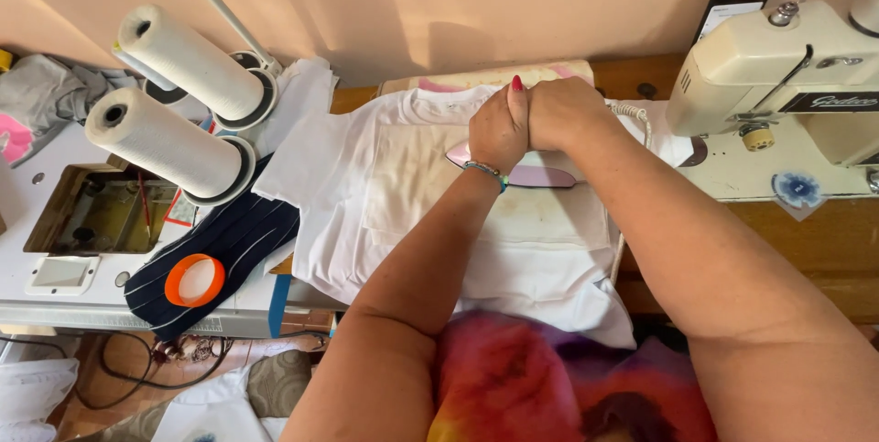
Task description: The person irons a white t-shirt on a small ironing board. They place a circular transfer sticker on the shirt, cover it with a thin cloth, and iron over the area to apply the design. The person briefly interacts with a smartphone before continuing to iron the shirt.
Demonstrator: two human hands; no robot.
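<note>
A pink-and-white iron (526, 172) is pressed down on a white T-shirt (412, 195) that is spread over a padded board on the bench (824, 240). The iron is judged heavy, rigid and hot underneath, so it is best taken by the top handle; the shirt is soft, light and easily creased. Both hands are stacked directly over the iron: the left hand (497, 130) and the right hand (563, 112) are closed together around the handle, which is hidden beneath them. Two large cones of white thread (174, 98) are seen to the left, and a cream sewing machine (787, 76) to the right.
</note>
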